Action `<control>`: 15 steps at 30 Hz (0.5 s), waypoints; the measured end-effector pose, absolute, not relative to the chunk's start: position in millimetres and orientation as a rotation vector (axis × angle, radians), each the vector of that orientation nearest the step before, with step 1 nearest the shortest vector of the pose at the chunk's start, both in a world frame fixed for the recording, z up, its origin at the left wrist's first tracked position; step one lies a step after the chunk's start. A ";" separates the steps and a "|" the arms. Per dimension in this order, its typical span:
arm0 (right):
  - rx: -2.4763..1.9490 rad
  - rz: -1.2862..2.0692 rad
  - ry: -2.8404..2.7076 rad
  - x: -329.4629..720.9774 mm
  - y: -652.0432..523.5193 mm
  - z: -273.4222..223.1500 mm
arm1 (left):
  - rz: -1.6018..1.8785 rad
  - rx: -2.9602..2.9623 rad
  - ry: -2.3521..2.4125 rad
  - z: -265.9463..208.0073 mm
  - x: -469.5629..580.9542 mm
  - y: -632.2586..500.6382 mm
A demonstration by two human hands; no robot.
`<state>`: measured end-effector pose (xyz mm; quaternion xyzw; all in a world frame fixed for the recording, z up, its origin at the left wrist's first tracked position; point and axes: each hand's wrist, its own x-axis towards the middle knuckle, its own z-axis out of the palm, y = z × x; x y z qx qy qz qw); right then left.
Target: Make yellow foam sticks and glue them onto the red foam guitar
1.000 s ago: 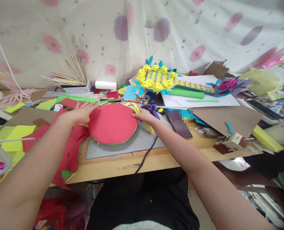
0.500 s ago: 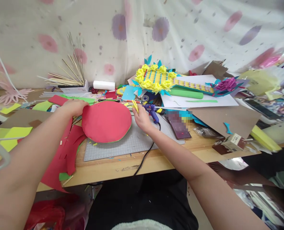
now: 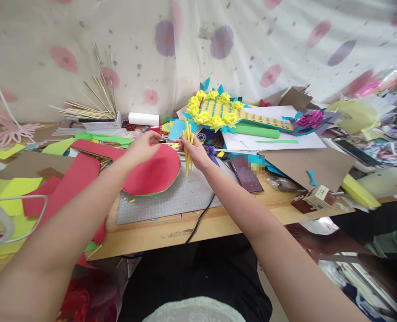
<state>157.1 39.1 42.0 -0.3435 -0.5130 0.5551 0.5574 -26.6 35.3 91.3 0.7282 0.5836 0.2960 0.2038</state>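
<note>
In my right hand (image 3: pixel 198 154) is a small bundle of thin yellow strips (image 3: pixel 187 154), held upright just beyond the right edge of a round red piece (image 3: pixel 158 172). This red piece has a green rim and a long red neck reaching left; it lies on a grey cutting mat (image 3: pixel 171 206). Over its upper left part hovers my left hand (image 3: pixel 145 146), empty, with the fingers loosely curved and apart, pointing toward the strips. A purple glue gun (image 3: pixel 212 154) lies behind my right hand, partly hidden by it.
Behind stands a yellow paper guitar (image 3: pixel 215 112) trimmed with yellow roses. A phone (image 3: pixel 247 174) lies right of the mat, near a brown carton (image 3: pixel 314 200). Red sheet scraps (image 3: pixel 71 183) cover the left side, and a black cord (image 3: pixel 200 221) crosses the table's front edge.
My left hand has let go of the red piece's upper left edge and moved right, above it. The yellow strips in my right hand now stand upright and show more of their length.
</note>
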 end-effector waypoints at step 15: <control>-0.736 1.888 -1.256 164.6 22.6 33.8 | 1.021 1.340 1.044 74.2 31.3 34.4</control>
